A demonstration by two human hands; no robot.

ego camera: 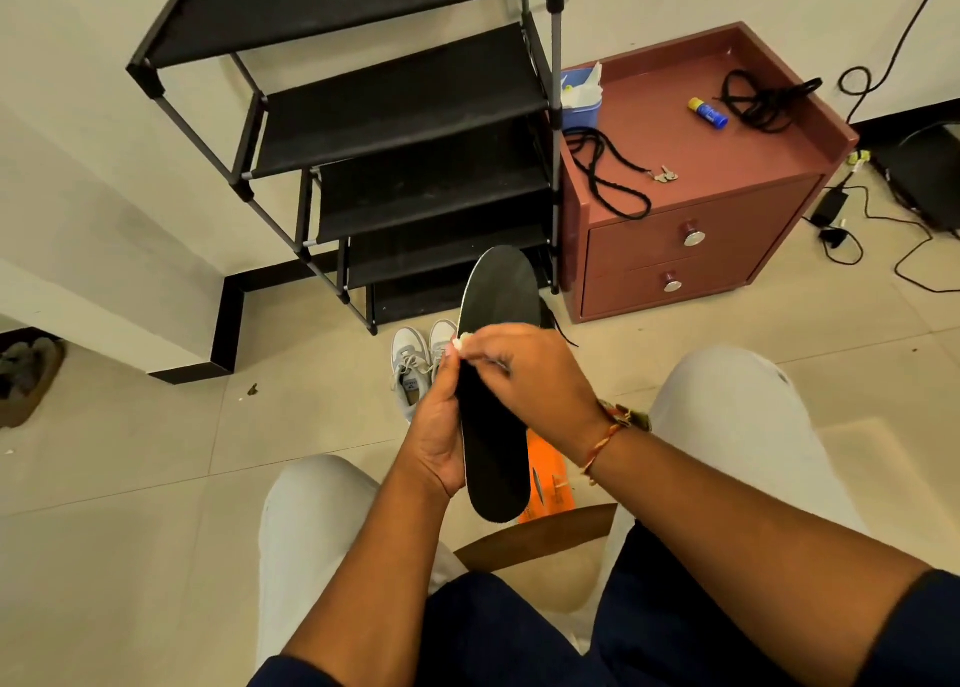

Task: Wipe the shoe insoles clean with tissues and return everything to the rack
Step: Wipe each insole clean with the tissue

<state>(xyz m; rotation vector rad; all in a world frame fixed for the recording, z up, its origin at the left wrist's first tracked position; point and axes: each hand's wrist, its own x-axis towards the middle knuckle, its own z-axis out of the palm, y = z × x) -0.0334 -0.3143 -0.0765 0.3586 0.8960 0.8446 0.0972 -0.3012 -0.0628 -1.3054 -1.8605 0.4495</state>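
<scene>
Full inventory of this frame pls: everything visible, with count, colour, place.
insole: 1, black, held in front of the rack
tissue: 1, white, at the insole's left edge
shoe rack: 1, black, against the wall
sneakers: 1 pair, grey-white, floor before the rack
flat piece: 1, orange, floor beneath the insole, maybe another insole
cabinet: 1, maroon, right of the rack
cords: 2, black, cabinet top
keys: few, silver, cabinet top
tube: 1, blue-yellow, cabinet top
box: 1, blue, between rack and cabinet
cables: several, black, floor right
left hand: grips the insole
right hand: pinches the tissue
</scene>
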